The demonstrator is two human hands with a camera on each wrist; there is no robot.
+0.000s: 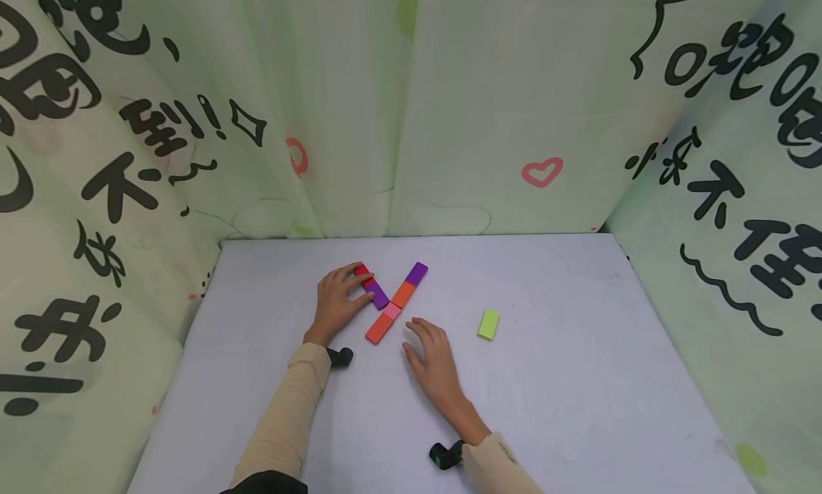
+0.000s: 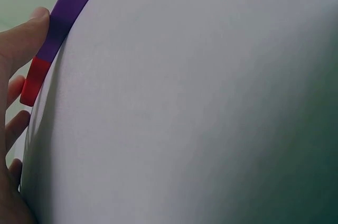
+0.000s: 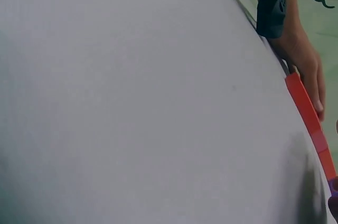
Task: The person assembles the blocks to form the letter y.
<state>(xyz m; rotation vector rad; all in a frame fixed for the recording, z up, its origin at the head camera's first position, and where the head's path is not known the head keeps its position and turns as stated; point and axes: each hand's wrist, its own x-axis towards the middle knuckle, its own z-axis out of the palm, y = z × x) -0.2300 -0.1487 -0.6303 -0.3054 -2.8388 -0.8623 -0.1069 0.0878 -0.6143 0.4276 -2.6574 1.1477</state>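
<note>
Red-and-purple strip (image 1: 374, 289), gripped by the left hand (image 1: 335, 303), ten o'clock of the diagonal row (image 1: 401, 298)! Right hand (image 1: 438, 365), fingers loose, at five o'clock!

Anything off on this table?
Only the green block stands out: it lies alone, to the right of the right hand in the head view, while the other blocks sit close together in a Y shape. No spill or damage visible.

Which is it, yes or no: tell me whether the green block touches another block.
No, in the head view the green block lies to the right of the right hand, apart from the other blocks.
</note>
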